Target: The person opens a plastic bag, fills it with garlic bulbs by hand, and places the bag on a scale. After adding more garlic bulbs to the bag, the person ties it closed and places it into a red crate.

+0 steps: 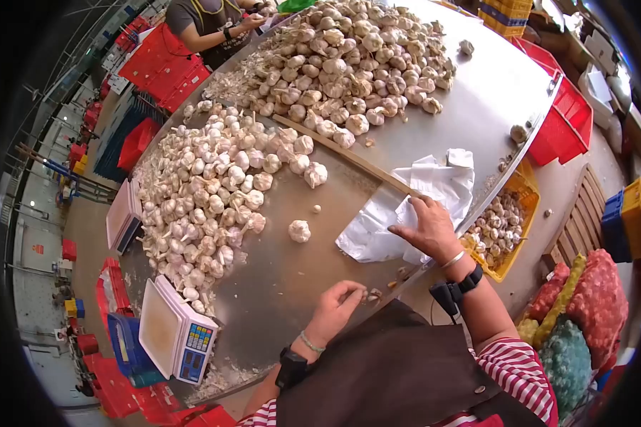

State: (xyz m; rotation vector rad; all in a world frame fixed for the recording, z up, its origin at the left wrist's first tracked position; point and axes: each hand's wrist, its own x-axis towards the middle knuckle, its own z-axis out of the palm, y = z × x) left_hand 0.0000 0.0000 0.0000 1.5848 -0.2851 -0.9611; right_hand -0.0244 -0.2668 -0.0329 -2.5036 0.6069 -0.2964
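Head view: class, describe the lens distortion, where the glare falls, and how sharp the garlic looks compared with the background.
Head view: fisheye distortion, black rounded corners, the table edge bowed; pale glare across the tabletop at upper right; garlic fairly crisp; far-left background small and softer, its fine detail unclear.

Worn on the head, facing steeply downward.

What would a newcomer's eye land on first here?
Probably the two big garlic heaps on the metal table, with a wooden strip between them. Next, the right hand, spread over crumpled white plastic near the table's right edge. A digital scale sits at the table's left edge.
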